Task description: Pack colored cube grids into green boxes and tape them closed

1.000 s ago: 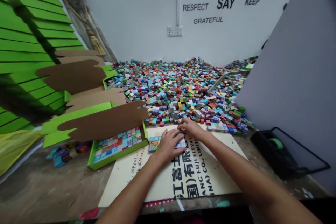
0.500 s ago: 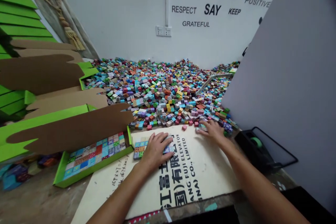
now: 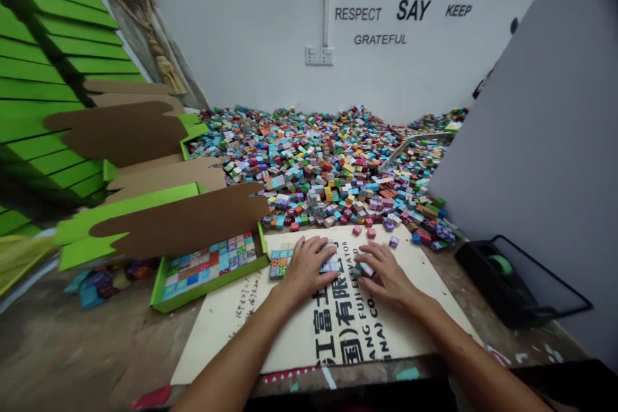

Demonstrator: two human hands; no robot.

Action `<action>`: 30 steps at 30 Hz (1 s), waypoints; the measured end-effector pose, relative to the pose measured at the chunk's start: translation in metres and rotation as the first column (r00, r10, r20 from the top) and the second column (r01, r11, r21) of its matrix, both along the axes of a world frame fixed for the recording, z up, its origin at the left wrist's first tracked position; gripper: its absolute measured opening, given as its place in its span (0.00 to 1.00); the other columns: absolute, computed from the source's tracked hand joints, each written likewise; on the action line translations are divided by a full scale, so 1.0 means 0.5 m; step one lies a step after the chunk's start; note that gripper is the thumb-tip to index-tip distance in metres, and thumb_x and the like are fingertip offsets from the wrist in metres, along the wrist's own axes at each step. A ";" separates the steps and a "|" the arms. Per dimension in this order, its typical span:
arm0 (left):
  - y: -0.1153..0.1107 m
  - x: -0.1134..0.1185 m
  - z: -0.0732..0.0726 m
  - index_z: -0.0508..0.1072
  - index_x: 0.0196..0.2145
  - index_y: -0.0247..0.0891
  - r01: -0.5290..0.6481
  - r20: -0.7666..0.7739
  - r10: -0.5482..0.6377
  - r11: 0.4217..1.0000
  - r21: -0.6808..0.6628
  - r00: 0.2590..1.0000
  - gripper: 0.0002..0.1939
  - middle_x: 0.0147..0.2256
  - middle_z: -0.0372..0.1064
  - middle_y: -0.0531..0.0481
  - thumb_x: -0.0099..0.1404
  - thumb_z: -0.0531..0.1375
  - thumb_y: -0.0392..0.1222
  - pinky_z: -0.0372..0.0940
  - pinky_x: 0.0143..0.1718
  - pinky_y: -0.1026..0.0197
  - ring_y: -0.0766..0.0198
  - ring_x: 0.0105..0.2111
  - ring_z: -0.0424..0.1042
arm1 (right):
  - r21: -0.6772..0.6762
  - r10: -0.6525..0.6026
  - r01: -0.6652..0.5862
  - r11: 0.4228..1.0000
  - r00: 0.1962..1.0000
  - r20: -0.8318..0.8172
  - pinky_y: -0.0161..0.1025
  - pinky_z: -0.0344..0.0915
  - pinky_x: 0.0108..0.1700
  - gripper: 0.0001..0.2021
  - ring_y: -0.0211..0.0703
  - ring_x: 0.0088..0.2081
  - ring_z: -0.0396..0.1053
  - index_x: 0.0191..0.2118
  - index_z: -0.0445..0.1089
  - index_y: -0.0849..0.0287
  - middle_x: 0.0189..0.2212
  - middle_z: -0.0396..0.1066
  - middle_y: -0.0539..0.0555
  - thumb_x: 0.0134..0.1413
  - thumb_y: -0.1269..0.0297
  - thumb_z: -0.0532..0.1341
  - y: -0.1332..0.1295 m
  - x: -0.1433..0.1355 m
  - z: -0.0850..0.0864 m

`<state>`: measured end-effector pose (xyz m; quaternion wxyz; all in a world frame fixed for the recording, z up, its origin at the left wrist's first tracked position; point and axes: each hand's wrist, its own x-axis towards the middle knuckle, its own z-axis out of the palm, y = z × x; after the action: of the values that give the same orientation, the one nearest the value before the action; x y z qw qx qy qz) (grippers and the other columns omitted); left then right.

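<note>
Rows of small patterned cubes lie together on a cream printed board. My left hand rests over these rows, fingers spread and thumb apart; some cubes show between them, and the palm hides the middle. To its right, my right hand has its fingers and thumb curled round a few small cubes, partly hidden by the fingers. Beyond that hand, a loose purple-and-white cube and a pink cube lie near the board's far edge.
A green-edged cardboard box filled with cube rows stands open at left, with more open boxes behind. A large heap of cubes spreads to the wall. A black tape dispenser is at right, beside a grey panel.
My right hand has come from the heap's edge back toward my left hand, bringing small cubes. A purple-and-white cube now shows on the board. The view has turned slightly left.
</note>
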<state>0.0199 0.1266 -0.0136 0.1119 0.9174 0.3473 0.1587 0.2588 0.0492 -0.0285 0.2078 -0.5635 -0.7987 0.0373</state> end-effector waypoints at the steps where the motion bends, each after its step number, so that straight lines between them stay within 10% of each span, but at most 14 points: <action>1: -0.001 0.000 -0.001 0.64 0.54 0.49 -0.002 0.000 0.002 1.000 -0.003 1.000 0.27 0.57 0.58 0.48 0.58 0.61 0.52 0.40 0.61 0.42 0.51 0.58 0.53 | 0.004 -0.023 0.023 1.000 1.000 -0.008 0.56 0.49 0.56 0.21 0.57 0.57 0.53 0.52 0.65 0.53 0.54 0.61 0.59 0.52 0.55 0.58 -0.009 -0.001 0.001; 6: -0.002 0.000 -0.007 0.63 0.54 0.49 -0.007 -0.004 0.007 1.000 -0.002 1.000 0.27 0.58 0.56 0.49 0.58 0.62 0.53 0.39 0.61 0.42 0.51 0.59 0.52 | -0.036 -0.242 0.242 0.970 0.970 -0.011 0.58 0.58 0.49 0.31 0.60 0.53 0.57 0.58 0.60 0.50 0.55 0.61 0.60 0.48 0.48 0.61 -0.026 0.005 -0.005; 16: -0.003 0.000 -0.005 0.63 0.54 0.49 -0.003 -0.008 0.003 1.000 -0.020 1.000 0.29 0.58 0.57 0.48 0.57 0.63 0.55 0.40 0.61 0.42 0.51 0.59 0.52 | -0.166 0.106 -0.166 0.972 0.940 -0.323 0.49 0.51 0.60 0.30 0.49 0.62 0.48 0.59 0.58 0.54 0.62 0.51 0.59 0.47 0.67 0.59 0.059 -0.024 -0.024; 24: -0.004 -0.004 -0.010 0.63 0.55 0.48 0.008 0.018 -0.007 1.000 -0.030 1.000 0.29 0.58 0.57 0.47 0.58 0.62 0.55 0.38 0.61 0.42 0.51 0.59 0.52 | -0.317 -0.152 -0.028 0.948 0.835 -0.528 0.51 0.57 0.56 0.39 0.53 0.59 0.54 0.65 0.45 0.49 0.62 0.51 0.56 0.46 0.66 0.59 0.046 -0.003 -0.018; 30: -0.005 -0.002 -0.001 0.63 0.55 0.49 0.001 0.004 -0.001 0.999 -0.043 1.000 0.28 0.58 0.56 0.48 0.58 0.62 0.55 0.38 0.61 0.42 0.51 0.59 0.52 | -0.254 -0.056 -0.098 0.962 0.842 -0.536 0.45 0.63 0.50 0.32 0.51 0.57 0.58 0.57 0.62 0.55 0.58 0.59 0.58 0.40 0.76 0.55 0.118 -0.011 -0.019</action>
<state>0.0187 0.1241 -0.0141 0.1322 0.9147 0.3499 0.1531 0.2532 0.1081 -0.0380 0.3440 -0.5444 -0.7014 0.3054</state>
